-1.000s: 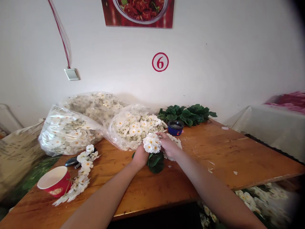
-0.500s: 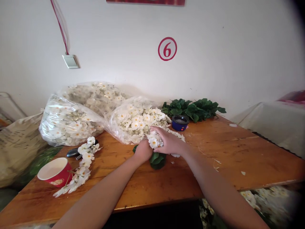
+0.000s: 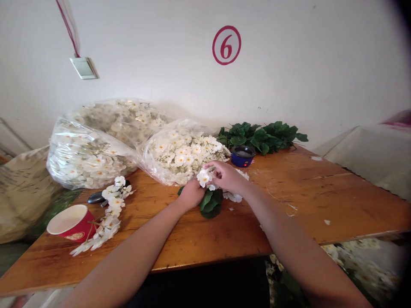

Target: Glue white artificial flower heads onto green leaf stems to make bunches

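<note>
My left hand (image 3: 192, 194) is closed low over the table around a spray of artificial flowers, with green leaves (image 3: 212, 203) sticking out on both sides of it. The stem inside the fist is hidden. My right hand (image 3: 227, 176) bends over the same spray, thumb and fingers closed at a white flower (image 3: 204, 176) with a yellow centre. More white petals (image 3: 233, 196) show beneath the right wrist. Close behind the hands, a clear plastic bag (image 3: 146, 161) spills white flowers (image 3: 183, 156).
A blue pot with a red light (image 3: 242, 156) stands behind my right hand, beside piled green leaves (image 3: 263, 137). At left are a red paper cup (image 3: 72, 224), a white flower spray (image 3: 112, 214) and a dark object (image 3: 96, 197). Scraps litter the wooden table (image 3: 321, 188).
My right hand has turned a little, its fingers now curled more over the flower. The left hand keeps its grip. The whole view has shifted, so things sit slightly higher.
</note>
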### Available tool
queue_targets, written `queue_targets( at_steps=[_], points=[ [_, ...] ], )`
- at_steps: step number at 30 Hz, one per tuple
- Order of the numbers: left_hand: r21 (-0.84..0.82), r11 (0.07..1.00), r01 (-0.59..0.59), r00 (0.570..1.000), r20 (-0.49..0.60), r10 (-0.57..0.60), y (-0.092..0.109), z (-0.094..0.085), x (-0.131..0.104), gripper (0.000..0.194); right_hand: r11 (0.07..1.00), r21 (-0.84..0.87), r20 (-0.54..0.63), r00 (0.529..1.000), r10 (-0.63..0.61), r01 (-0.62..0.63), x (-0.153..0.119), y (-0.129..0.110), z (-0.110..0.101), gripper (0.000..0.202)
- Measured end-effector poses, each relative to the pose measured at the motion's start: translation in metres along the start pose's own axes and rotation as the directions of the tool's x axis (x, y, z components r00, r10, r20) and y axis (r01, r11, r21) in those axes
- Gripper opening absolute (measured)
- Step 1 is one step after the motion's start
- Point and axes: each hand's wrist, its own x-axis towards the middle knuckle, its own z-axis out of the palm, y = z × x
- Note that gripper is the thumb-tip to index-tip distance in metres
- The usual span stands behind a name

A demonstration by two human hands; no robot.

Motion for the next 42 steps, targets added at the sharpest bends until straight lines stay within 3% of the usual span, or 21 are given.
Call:
queue_targets(
  at_steps=[2, 6, 12, 17, 21, 23, 26, 29, 32, 35, 42],
  points=[
    [0.069, 0.998, -0.017, 1.0, 0.011, 0.016, 0.001, 0.0, 0.0, 0.026, 0.998, 0.039, 0.047, 0.998, 0.038, -0.04, 0.001, 0.005, 0.0, 0.048],
    [0.194, 0.981, -0.025, 0.999, 0.024, 0.021, 0.003, -0.001, -0.001, 0.027, 0.981, 0.188, 0.08, 0.996, 0.036, -0.05, 0.006, 0.015, 0.001, 0.033],
    [0.081, 0.997, -0.001, 1.0, 0.017, 0.0, 0.005, -0.003, -0.003, 0.021, 0.941, 0.337, -0.008, 0.999, 0.036, -0.031, 0.008, 0.016, 0.004, 0.027],
    [-0.061, 0.997, -0.057, 0.998, 0.005, 0.057, 0.011, -0.008, -0.006, 0.04, 0.934, 0.358, -0.201, 0.978, 0.056, 0.02, 0.009, 0.007, -0.013, 0.032],
    [-0.028, 0.995, -0.095, 0.995, 0.023, 0.095, 0.013, -0.009, -0.008, 0.038, 0.919, 0.386, -0.464, 0.877, 0.123, 0.075, 0.018, 0.01, -0.053, 0.04],
    [0.032, 0.996, -0.081, 0.996, 0.039, 0.08, 0.013, -0.008, -0.008, 0.034, 0.943, 0.329, -0.538, 0.831, 0.14, 0.054, 0.027, 0.017, -0.082, 0.042],
    [0.095, 0.993, -0.073, 0.996, 0.052, 0.069, 0.012, -0.006, -0.008, 0.032, 0.975, 0.186, -0.489, 0.85, 0.196, -0.118, 0.047, 0.032, -0.124, 0.042],
    [0.134, 0.989, -0.061, 0.996, 0.066, 0.052, 0.013, -0.006, -0.009, 0.032, 0.957, -0.016, -0.455, 0.854, 0.25, -0.289, 0.069, 0.053, -0.15, 0.038],
    [0.165, 0.985, -0.048, 0.997, 0.072, 0.036, 0.014, -0.007, -0.009, 0.031, 0.895, -0.216, -0.405, 0.87, 0.282, -0.391, 0.088, 0.074, -0.157, 0.036],
    [0.18, 0.983, -0.032, 0.997, 0.071, 0.019, 0.015, -0.007, -0.01, 0.029, 0.841, -0.346, -0.383, 0.881, 0.278, -0.416, 0.101, 0.089, -0.154, 0.037],
    [0.18, 0.983, -0.038, 0.997, 0.079, 0.024, 0.015, -0.006, -0.01, 0.029, 0.809, -0.366, -0.408, 0.861, 0.304, -0.459, 0.108, 0.108, -0.142, 0.036]
  ],
)
